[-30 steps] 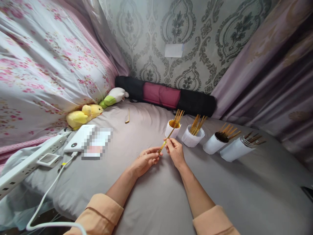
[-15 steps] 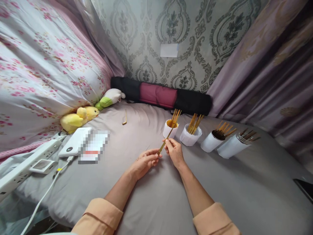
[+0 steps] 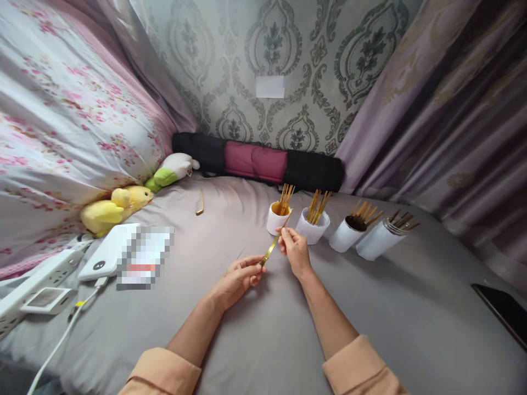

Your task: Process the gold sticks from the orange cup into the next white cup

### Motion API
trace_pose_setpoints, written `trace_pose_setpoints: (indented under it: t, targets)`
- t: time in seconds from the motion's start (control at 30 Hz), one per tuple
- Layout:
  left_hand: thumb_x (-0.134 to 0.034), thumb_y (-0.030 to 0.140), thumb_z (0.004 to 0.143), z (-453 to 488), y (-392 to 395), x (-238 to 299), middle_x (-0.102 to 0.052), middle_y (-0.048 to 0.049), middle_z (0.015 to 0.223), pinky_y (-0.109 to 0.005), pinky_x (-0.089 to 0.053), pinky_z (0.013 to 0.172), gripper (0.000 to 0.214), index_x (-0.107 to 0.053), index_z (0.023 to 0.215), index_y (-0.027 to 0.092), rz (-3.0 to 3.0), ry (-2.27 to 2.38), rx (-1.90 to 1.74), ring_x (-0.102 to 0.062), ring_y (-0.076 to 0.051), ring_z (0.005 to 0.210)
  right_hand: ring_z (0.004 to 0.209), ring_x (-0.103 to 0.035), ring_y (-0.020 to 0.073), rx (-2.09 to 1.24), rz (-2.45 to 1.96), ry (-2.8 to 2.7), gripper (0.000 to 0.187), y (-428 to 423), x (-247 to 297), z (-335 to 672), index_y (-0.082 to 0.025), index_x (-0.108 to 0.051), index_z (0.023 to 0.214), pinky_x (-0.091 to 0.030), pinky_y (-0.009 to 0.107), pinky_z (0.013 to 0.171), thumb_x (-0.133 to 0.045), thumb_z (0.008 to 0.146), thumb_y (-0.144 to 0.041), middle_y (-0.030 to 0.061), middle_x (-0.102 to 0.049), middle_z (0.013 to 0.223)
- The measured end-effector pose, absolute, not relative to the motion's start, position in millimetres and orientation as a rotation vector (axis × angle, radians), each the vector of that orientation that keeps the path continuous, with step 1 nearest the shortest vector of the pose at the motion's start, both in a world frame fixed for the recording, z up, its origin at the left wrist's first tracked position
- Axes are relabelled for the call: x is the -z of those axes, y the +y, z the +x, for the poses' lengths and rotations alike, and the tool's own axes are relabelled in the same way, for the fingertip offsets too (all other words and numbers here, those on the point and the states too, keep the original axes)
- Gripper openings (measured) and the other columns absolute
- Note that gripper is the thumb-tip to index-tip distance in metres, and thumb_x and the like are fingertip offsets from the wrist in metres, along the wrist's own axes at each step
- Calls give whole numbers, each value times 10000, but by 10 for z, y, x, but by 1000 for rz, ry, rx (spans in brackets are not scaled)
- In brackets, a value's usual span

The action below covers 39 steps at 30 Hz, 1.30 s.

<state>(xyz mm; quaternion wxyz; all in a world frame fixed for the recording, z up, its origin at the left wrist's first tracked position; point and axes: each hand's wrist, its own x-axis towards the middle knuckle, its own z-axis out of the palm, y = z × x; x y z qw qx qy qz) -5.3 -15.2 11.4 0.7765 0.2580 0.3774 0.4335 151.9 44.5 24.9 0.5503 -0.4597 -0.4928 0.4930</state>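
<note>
Between my two hands runs a slim gold-coloured metal tool [image 3: 270,250], slanting up and to the right; its exact kind is unclear. My left hand [image 3: 242,277] pinches its lower end. Higher up, the fingers of my right hand [image 3: 295,251] are closed on it, and a thin tip sticks out above them. Just beyond that tip stands a white cup [image 3: 276,223] holding several thin yellow-brown sticks [image 3: 285,200]. Beside it is a wider white container [image 3: 312,230] with similar sticks. Two tilted, white-wrapped containers [image 3: 346,238] [image 3: 376,241] farther right hold darker sticks.
On the grey sheet [image 3: 255,340] lies a small bent gold tool [image 3: 200,206]. A power bank [image 3: 107,252], power strip [image 3: 49,277] and cable sit left, near plush toys [image 3: 119,208]. A black-and-maroon roll bag [image 3: 255,162] lies along the wall. A dark flat device [image 3: 502,312] is at right.
The view has shifted, so the surroundings sit farther left. The gold tool now turns a brighter, shinier face toward me, and my hands have come slightly lower with it.
</note>
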Motion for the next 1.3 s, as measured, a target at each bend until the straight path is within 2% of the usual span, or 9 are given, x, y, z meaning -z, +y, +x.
trace_pose_setpoints:
  t: [0.3, 0.83, 1.3]
  targets:
    - [-723, 193, 640, -48, -153, -84, -599, -58, 765, -184, -345, 525, 365, -633, 986, 120, 606, 795, -931, -479, -57, 585, 407, -329, 50, -1136, -1032, -1088, 342, 513, -318, 1632, -168, -603, 851, -248, 191, 353, -506, 774, -487, -43, -443, 563]
    - [-713, 187, 653, -60, -164, -147, -604, -63, 761, -185, -340, 531, 374, -620, 1006, 108, 592, 812, -884, -484, -58, 595, 417, -359, 41, -1055, -1014, -971, 329, 579, -468, 1831, -153, -605, 850, -265, 175, 345, -542, 759, -463, -30, -468, 597]
    - [-716, 185, 654, -70, -133, -49, -622, -76, 780, -185, -353, 527, 332, -633, 966, 104, 598, 778, -913, -500, -58, 581, 405, -388, 34, -996, -1044, -1005, 298, 573, -612, 1957, -164, -602, 773, -266, 165, 326, -599, 723, -458, -28, -506, 591]
